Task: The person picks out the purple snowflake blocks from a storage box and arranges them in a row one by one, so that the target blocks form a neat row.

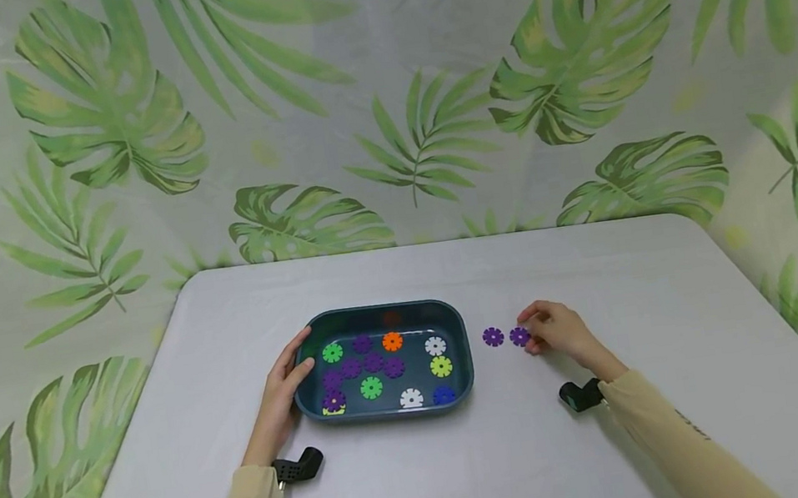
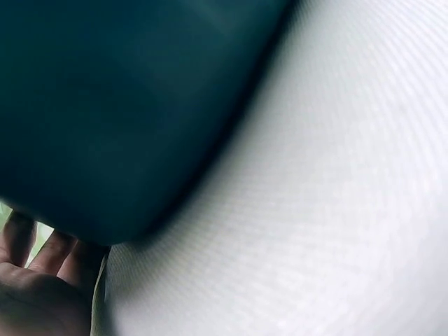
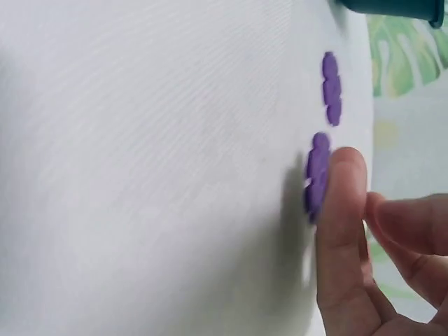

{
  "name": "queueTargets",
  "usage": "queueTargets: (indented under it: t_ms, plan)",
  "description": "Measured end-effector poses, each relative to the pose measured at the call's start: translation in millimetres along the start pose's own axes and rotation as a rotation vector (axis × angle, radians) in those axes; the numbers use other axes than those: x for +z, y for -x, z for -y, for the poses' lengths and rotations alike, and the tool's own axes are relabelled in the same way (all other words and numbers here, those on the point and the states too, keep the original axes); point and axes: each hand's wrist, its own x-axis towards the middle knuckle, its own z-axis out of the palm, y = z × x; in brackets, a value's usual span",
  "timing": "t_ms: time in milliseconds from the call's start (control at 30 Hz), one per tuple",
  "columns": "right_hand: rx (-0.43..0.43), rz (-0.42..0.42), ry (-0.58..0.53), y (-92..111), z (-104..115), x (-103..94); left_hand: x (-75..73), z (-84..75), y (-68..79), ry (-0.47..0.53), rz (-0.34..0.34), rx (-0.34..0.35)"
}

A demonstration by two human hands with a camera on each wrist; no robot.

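Note:
My left hand point(image 1: 288, 385) holds the left end of a dark teal tray point(image 1: 391, 416), thumb over the rim and fingers along the outer wall. In the left wrist view, fingers point(image 2: 52, 252) show below the tray's dark wall point(image 2: 140, 126). Two purple notched discs lie right of the tray: a nearer disc point(image 1: 493, 337) and a farther disc point(image 1: 520, 336). My right hand point(image 1: 561, 333) is at the farther disc. The right wrist view shows the thumb point(image 3: 343, 203) against that disc point(image 3: 318, 175), while the other fingers point(image 3: 413, 224) stand apart from it.
Inside the tray lie several notched discs, among them purple ones point(image 1: 373, 361), a green one point(image 1: 371, 387), an orange one point(image 1: 392, 341), a white one point(image 1: 411, 399) and a blue one point(image 1: 444, 394). A white cloth point(image 1: 429, 480) covers the table; a leaf-patterned curtain point(image 1: 421, 69) hangs behind.

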Motion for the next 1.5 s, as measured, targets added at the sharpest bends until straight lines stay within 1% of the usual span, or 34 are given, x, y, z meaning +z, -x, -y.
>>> queueTargets:
  t_ms: [67, 167, 233, 333, 467, 567, 667, 800, 967, 1133, 1333, 1500]
  plan:
    - [-0.029, -0.010, -0.021, 0.9, 7.8, 2.2, -0.3, 0.1, 0.0, -0.004, -0.002, 0.003]
    - [-0.093, 0.010, -0.104, 2.3, 24.8, 10.0, -0.5, -0.4, 0.2, -0.008, -0.007, 0.002]
    - [-0.127, 0.055, -0.167, 3.0, 38.7, 19.2, -0.2, -0.8, 0.4, -0.008, -0.008, 0.001]
    - [-0.149, 0.145, -0.214, 3.1, 60.9, 36.7, 0.8, -1.4, 0.6, 0.000, -0.010, 0.000]
    - [-0.151, 0.291, -0.209, 1.3, 87.8, 61.7, 1.7, -1.4, 0.9, 0.014, -0.006, 0.002]
    - [-0.141, 0.395, -0.196, -3.3, 102.2, 79.2, 1.8, -1.1, 0.8, 0.028, 0.006, 0.007]
    - [-0.120, 0.486, -0.181, -11.0, 110.3, 94.8, 1.5, -0.6, 0.8, 0.040, 0.018, 0.012]
    - [-0.063, 0.575, -0.153, -21.8, 114.6, 111.6, 1.1, 0.3, 0.8, 0.033, 0.016, 0.010]
    - [0.045, 0.617, -0.089, -31.3, 116.9, 126.4, 1.5, 0.4, 0.7, 0.024, 0.012, 0.009]
    - [0.103, 0.636, -0.038, -35.6, 117.2, 135.6, 1.9, 0.2, 0.6, 0.024, 0.009, 0.007]
    - [0.115, 0.618, 0.001, -36.8, 116.4, 140.0, 1.8, 0.3, 0.6, 0.022, 0.005, 0.003]
    - [0.104, 0.584, 0.065, -35.5, 118.4, 141.3, 1.2, 0.9, 0.7, 0.021, 0.001, 0.002]
